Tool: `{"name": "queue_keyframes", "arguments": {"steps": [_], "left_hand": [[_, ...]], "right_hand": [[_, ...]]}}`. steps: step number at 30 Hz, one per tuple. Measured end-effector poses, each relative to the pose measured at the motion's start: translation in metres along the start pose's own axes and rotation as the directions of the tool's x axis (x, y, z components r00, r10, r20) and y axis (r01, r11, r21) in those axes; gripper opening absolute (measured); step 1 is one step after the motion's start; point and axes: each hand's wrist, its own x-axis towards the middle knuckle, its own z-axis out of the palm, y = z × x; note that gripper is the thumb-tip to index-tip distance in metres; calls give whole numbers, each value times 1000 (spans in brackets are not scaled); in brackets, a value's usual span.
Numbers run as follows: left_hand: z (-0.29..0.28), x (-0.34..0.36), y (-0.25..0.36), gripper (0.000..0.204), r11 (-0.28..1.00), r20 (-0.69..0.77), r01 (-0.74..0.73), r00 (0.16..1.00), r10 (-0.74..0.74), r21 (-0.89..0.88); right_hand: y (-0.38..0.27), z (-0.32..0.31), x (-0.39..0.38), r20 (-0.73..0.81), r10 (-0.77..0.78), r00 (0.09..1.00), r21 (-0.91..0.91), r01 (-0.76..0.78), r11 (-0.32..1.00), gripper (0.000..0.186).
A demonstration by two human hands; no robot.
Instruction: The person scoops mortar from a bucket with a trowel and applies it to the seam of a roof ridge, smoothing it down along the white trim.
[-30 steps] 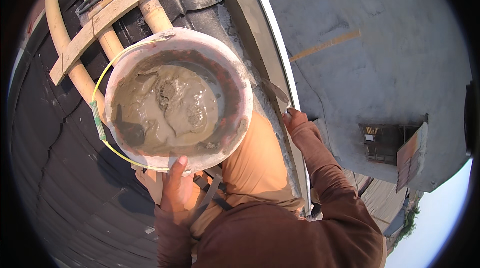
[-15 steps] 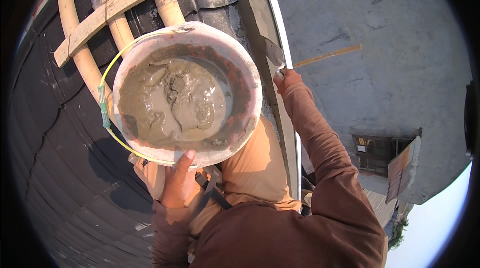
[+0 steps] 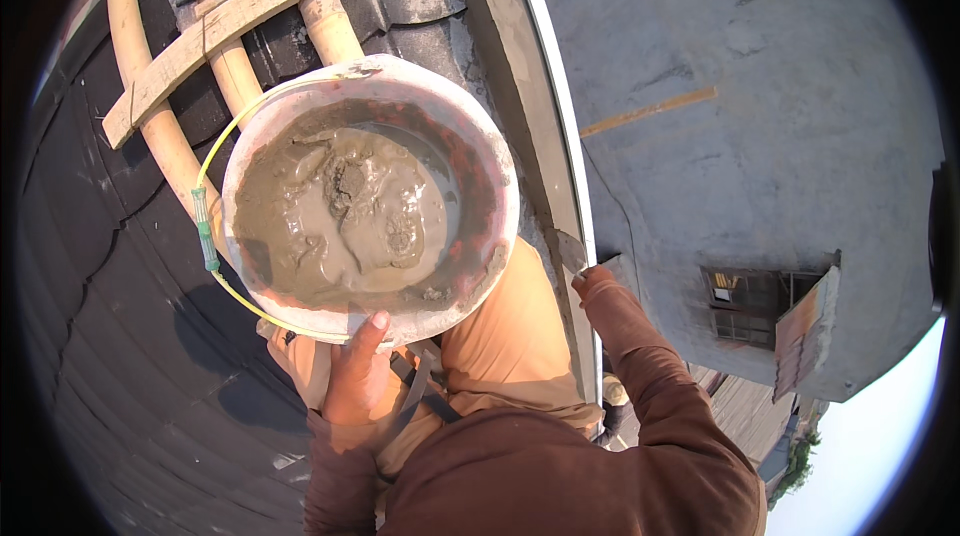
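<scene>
A bucket [image 3: 505, 168] of wet grey mortar [image 3: 385, 198] rests in front of me, close to my legs. My left hand [image 3: 356, 381] is closed on its near rim, thumb over the edge and the other fingers hidden below. Its yellow wire handle [image 3: 226, 139], with a green grip [image 3: 205, 228], hangs down to the left. To the right, my right hand [image 3: 597, 286] is closed round the handle of a trowel [image 3: 571, 252]. The trowel's blade lies against the mortar-covered wall top [image 3: 520, 106], near its pale outer edge.
Dark roof tiles [image 3: 130, 336] slope away on the left. Bamboo poles tied with a wooden crosspiece [image 3: 232, 34] lie beyond the bucket. Past the pale edge [image 3: 566, 106] there is a drop beside a grey wall [image 3: 760, 26] with a window [image 3: 745, 308].
My right hand has drawn the trowel along the wall top toward me, from beside the bucket's far half to near my knee. My left hand keeps its hold on the bucket.
</scene>
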Motion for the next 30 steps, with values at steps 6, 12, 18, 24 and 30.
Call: {"name": "queue_keyframes", "arguments": {"steps": [6,12,18,24,30], "left_hand": [[-13,2,-3,49,999,11,30,999,-31,25],[-17,4,-8,46,1000,-6,-27,1000,27,-8],[-1,1,-2,48,1000,-10,1,1000,-1,-19],[-16,-2,-3,47,1000,0,24,1000,-24,19],[-1,3,-3,44,998,0,-62,998,62,-5]], "right_hand": [[-87,-107,18,-150,-72,986,327,119,937,36],[-146,-175,30,-139,29,990,164,-6,986,37],[-15,-9,23,-4,53,999,1,-53,999,39],[-85,-87,-4,-119,12,993,229,15,973,38],[-160,-189,27,-252,43,967,219,13,976,35]]}}
